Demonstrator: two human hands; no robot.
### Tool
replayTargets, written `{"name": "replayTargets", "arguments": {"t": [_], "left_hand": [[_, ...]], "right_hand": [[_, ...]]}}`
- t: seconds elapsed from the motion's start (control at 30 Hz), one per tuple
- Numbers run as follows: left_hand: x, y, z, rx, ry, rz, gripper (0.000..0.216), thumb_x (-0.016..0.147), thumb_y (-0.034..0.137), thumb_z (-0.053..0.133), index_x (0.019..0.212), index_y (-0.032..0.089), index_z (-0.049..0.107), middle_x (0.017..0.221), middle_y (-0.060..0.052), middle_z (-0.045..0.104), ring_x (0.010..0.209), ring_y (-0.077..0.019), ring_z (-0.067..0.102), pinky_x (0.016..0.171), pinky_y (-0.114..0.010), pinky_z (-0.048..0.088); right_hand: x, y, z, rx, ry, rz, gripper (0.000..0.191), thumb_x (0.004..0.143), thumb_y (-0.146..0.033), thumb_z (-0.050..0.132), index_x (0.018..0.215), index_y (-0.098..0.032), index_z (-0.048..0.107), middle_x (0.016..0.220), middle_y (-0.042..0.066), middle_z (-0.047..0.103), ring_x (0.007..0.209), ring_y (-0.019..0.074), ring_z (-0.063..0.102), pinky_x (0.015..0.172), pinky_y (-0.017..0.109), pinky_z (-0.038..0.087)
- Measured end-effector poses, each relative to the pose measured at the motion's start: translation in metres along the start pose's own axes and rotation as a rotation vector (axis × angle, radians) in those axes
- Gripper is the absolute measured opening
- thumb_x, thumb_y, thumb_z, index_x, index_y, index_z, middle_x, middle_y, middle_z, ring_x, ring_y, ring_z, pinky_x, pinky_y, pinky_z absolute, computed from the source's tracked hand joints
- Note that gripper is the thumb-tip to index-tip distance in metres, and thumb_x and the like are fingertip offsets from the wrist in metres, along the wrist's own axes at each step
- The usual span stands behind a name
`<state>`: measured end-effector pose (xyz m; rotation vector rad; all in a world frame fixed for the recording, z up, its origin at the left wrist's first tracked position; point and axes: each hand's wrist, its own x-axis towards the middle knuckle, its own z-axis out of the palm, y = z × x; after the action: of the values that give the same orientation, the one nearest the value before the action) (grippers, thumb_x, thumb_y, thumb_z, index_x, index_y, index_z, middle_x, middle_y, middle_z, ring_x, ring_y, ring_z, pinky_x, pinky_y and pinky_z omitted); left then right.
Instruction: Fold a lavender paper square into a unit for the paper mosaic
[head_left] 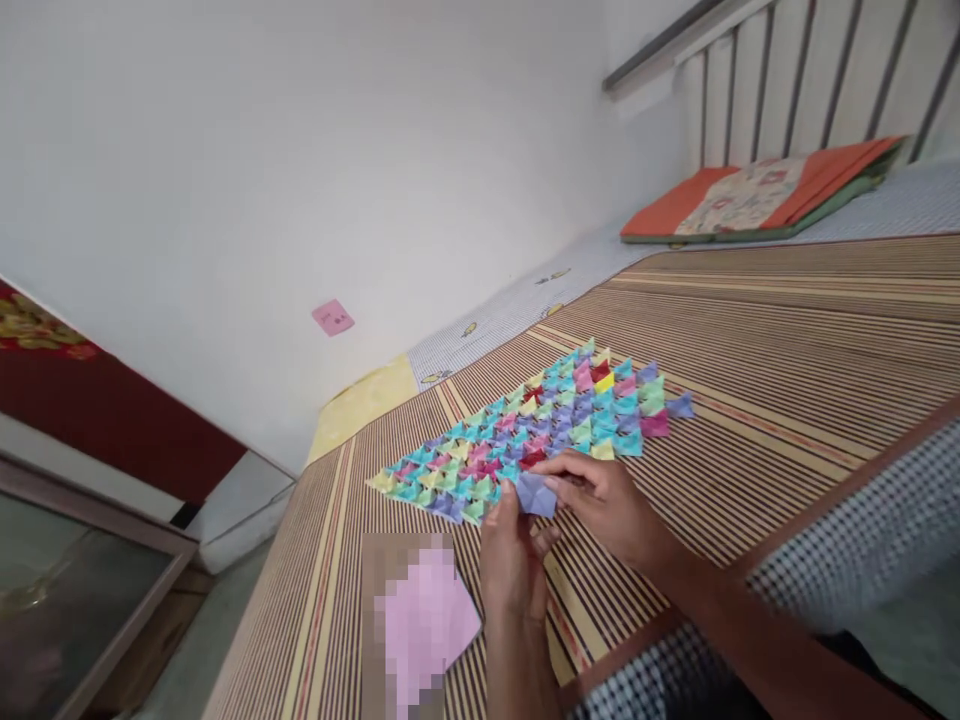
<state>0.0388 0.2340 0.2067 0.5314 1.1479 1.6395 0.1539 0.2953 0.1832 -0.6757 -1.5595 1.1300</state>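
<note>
Head view: two bare hands are working over the bed. Left hand (514,565) is pinching a violet-blue paper piece (537,496), thumb on its left side; other fingers are curling below, partly hidden. Right hand (611,505) is pinching the same piece from the right, thumb and index finger together at its edge. Piece is showing creases and sitting just at the near edge of the paper array (555,420); can't tell whether it is touching.

Array is lying on the striped mat (757,390), many small folded pieces in cyan, green, pink, purple, yellow and red, tapering toward the left. One purple piece (681,405) is sticking out at the right end. Pink sheet (442,620), partly pixelated, is lying left of the left hand.

Farther back, an orange folded quilt (765,195) is resting near the railed headboard (810,85). Pink note (333,317) is sticking to the white wall (300,150). Checked cloth (862,520) is running along the mat's near edge.
</note>
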Motion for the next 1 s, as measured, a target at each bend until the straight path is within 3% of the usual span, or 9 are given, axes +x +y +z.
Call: {"name": "replayTargets", "arguments": {"t": [0.13,0.3,0.43,0.63,0.8,1.0], "left_hand": [[0.01,-0.022,-0.01,0.139,0.004,-0.011,0.042,0.071,0.056,0.08,0.079,0.015,0.074,0.07,-0.002,0.065,0.06,-0.0112,0.053,0.055,-0.021,0.045],[0.018,-0.039,-0.024,0.272,-0.044,0.059,0.045,0.077,0.055,0.076,0.061,0.015,0.065,0.056,0.003,0.053,0.055,-0.01,0.043,0.055,-0.022,0.038],[0.021,-0.046,-0.026,0.191,-0.083,0.025,0.039,0.076,0.05,0.078,0.067,0.014,0.07,0.059,0.001,0.059,0.059,-0.0124,0.051,0.062,-0.025,0.043],[0.023,-0.038,-0.026,-0.027,0.066,0.011,0.035,0.064,0.045,0.088,0.07,0.013,0.075,0.065,-0.002,0.066,0.057,-0.0121,0.057,0.061,-0.025,0.048],[0.021,-0.034,-0.024,-0.144,0.117,-0.041,0.03,0.062,0.035,0.092,0.075,0.012,0.078,0.074,-0.005,0.073,0.069,-0.014,0.067,0.069,-0.024,0.054],[0.017,-0.035,-0.021,-0.228,0.126,-0.085,0.033,0.058,0.031,0.095,0.078,0.01,0.08,0.076,-0.007,0.074,0.069,-0.0145,0.068,0.065,-0.023,0.055]], "right_hand": [[-0.012,0.028,0.005,0.081,0.059,0.092,0.02,0.089,-0.033,0.061,0.095,-0.02,0.074,0.081,0.005,0.071,0.07,0.0189,0.065,0.061,0.028,0.051],[-0.022,0.044,0.004,0.205,0.022,0.311,0.023,0.084,-0.041,0.066,0.089,-0.019,0.071,0.068,0.001,0.065,0.059,0.0161,0.058,0.054,0.027,0.047],[-0.024,0.042,0.001,0.251,0.008,0.356,0.028,0.083,-0.045,0.068,0.088,-0.018,0.07,0.066,0.0,0.063,0.059,0.0148,0.057,0.057,0.027,0.047],[-0.027,0.038,0.002,0.31,0.012,0.361,0.03,0.086,-0.046,0.066,0.093,-0.018,0.07,0.064,-0.001,0.06,0.062,0.0143,0.056,0.062,0.027,0.048],[-0.028,0.042,0.005,0.337,-0.024,0.396,0.03,0.082,-0.045,0.072,0.093,-0.018,0.07,0.073,0.0,0.065,0.067,0.0144,0.058,0.062,0.026,0.047],[-0.028,0.042,0.007,0.445,-0.019,0.453,0.035,0.075,-0.046,0.08,0.094,-0.018,0.07,0.075,0.0,0.066,0.07,0.0148,0.06,0.067,0.028,0.049]]}}
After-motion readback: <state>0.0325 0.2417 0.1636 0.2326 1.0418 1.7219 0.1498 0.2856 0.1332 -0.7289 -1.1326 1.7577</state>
